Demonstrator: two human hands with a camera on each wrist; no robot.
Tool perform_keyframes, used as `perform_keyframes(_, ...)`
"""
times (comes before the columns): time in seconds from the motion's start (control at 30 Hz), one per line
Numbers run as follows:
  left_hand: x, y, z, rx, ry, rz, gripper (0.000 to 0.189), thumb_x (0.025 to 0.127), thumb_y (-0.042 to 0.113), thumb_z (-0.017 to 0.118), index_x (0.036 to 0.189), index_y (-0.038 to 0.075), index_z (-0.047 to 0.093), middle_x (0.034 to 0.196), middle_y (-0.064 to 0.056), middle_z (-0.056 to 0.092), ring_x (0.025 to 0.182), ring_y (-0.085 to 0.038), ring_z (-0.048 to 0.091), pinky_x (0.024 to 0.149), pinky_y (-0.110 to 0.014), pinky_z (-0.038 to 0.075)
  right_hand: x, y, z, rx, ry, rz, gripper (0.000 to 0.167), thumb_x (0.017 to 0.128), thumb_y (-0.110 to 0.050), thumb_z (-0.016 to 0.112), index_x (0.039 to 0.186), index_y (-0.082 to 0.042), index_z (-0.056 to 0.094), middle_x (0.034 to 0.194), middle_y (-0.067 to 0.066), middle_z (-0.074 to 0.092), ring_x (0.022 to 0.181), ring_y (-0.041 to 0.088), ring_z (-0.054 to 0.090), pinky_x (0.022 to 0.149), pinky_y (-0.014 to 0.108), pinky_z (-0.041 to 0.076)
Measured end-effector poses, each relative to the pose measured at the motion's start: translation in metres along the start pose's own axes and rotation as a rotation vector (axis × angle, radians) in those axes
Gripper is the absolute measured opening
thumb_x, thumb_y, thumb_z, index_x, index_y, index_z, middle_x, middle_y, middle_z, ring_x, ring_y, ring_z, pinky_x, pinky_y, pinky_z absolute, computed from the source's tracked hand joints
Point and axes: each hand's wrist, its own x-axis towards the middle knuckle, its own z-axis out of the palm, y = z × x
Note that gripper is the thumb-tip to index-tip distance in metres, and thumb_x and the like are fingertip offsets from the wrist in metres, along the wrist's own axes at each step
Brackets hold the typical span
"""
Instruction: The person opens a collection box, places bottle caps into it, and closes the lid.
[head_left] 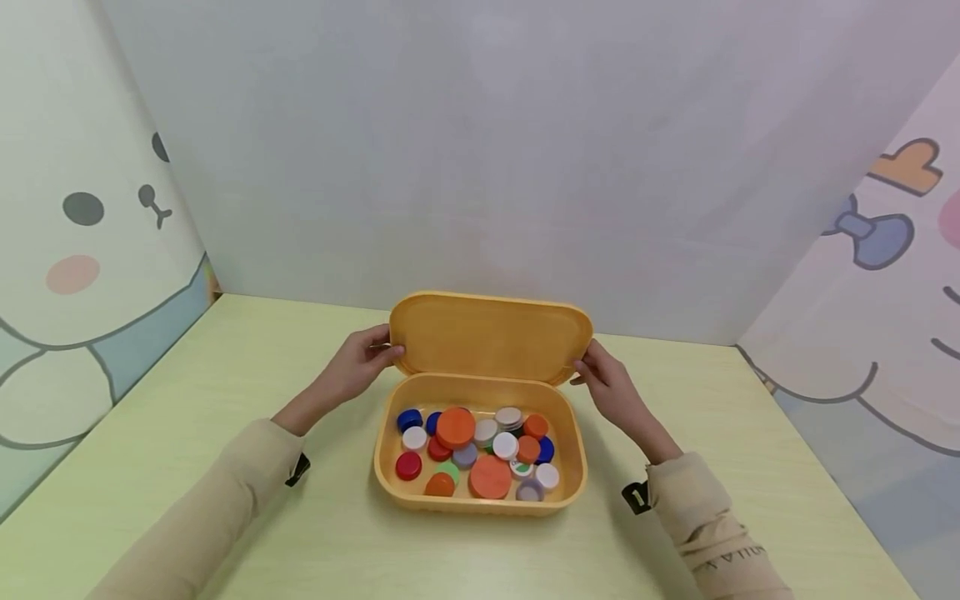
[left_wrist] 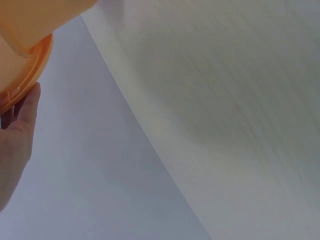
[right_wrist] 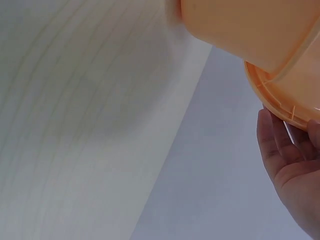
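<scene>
An orange-yellow plastic box (head_left: 480, 505) stands on the table, full of loose bottle caps in red, orange, white, blue, green and grey. Its matching lid (head_left: 491, 337) is tilted up behind the box's back rim, underside facing me. My left hand (head_left: 360, 362) grips the lid's left end, thumb on the inner face and fingers behind. At the right end my right hand (head_left: 611, 385) holds the lid the same way. Both wrist views show fingers at the edge of the lid (right_wrist: 280, 107), beside the box wall (right_wrist: 240, 30). A large orange cap (head_left: 455, 428) lies on top of others.
The pale wooden table (head_left: 262, 367) reaches back to a plain light wall (head_left: 480, 167). Cartoon-printed panels (head_left: 82, 250) flank it on both sides. Black straps (head_left: 636, 497) hang at the sleeve cuffs.
</scene>
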Motion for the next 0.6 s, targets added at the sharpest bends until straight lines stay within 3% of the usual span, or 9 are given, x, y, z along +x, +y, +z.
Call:
perform_keyframes(0.3, -0.009, 0.005, -0.009, 0.080, -0.083, 0.097, 0.025, 0.088, 0.003, 0.054, 0.112, -0.003, 0.060, 0.105, -0.017, 0.064, 0.092, -0.021, 0.064, 0.080, -0.028, 0.053, -0.013, 0.010, -0.004, 0.045, -0.031, -0.146, 0.020, 0.089, 0.004, 0.048, 0.108, 0.004, 0.055, 0.097, 0.020, 0.062, 0.086, 0.014, 0.063, 0.066, 0.033, 0.055)
perform_keyframes(0.43, -0.015, 0.007, -0.011, 0.128, -0.111, 0.157, 0.020, 0.086, -0.001, 0.056, 0.105, 0.000, 0.063, 0.101, -0.014, 0.065, 0.088, -0.018, 0.062, 0.078, -0.022, 0.053, -0.019, 0.006, -0.006, -0.025, -0.069, -0.136, 0.021, 0.088, 0.007, 0.048, 0.107, 0.006, 0.056, 0.100, 0.022, 0.062, 0.087, 0.020, 0.064, 0.071, 0.035, 0.055)
perform_keyframes(0.6, -0.023, 0.006, -0.013, 0.177, -0.151, 0.235, 0.026, 0.085, -0.001, 0.057, 0.107, 0.010, 0.065, 0.105, -0.006, 0.066, 0.092, -0.017, 0.062, 0.080, -0.025, 0.053, -0.025, 0.004, -0.008, -0.103, -0.134, -0.142, 0.034, 0.088, 0.011, 0.046, 0.114, -0.007, 0.059, 0.110, 0.013, 0.063, 0.097, 0.014, 0.061, 0.082, 0.018, 0.050)
